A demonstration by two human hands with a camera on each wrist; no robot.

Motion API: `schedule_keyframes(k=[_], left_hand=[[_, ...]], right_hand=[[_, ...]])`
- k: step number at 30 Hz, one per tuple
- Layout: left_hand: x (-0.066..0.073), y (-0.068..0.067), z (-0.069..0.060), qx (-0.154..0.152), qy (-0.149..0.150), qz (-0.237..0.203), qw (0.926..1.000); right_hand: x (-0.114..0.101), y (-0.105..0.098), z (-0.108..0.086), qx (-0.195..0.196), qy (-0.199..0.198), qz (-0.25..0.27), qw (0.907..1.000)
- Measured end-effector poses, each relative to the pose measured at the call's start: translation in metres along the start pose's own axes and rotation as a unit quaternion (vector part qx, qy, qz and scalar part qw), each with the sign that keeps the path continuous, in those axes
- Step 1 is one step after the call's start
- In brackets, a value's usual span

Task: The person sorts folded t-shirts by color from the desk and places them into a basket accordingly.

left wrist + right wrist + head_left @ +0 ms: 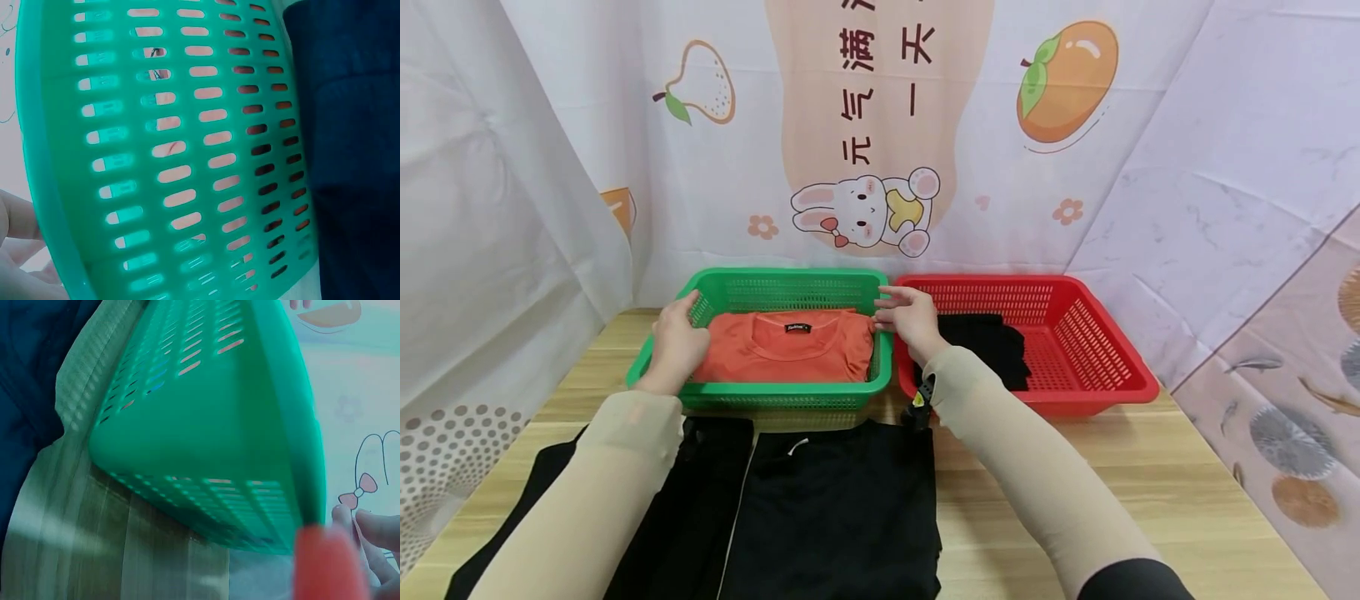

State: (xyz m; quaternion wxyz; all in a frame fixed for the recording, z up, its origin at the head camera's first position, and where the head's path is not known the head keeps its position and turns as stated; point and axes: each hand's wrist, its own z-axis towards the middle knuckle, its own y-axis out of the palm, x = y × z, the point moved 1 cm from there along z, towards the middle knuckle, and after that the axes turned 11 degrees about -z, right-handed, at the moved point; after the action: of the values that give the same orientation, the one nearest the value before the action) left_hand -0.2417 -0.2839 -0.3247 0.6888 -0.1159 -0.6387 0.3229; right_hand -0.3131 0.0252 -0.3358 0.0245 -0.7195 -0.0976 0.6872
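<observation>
The green basket is flanked! The right hand is spread; whether the left hand grips can't be told.

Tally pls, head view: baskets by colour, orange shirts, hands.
Green basket: 1
Red basket: 1
Orange shirt: 1, folded in the green basket
Hands: 2, left hand and right hand
Total: 5
</observation>
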Motion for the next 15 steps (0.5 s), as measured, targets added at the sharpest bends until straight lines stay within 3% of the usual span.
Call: schedule_keyframes(k=[8, 15], left_hand=[[0.005, -0.002, -0.010, 0.003, -0.005, -0.037, 0.9993], [0.019, -0.004, -0.027, 0.002, 0.018, -0.087, 0.9961]], right_hand=[[0.002, -0.012, -0.010, -0.018, 0.004, 0.025, 0.9995], [-0.003, -0.023, -0.024, -0.040, -0.004, 0.027, 0.9988]])
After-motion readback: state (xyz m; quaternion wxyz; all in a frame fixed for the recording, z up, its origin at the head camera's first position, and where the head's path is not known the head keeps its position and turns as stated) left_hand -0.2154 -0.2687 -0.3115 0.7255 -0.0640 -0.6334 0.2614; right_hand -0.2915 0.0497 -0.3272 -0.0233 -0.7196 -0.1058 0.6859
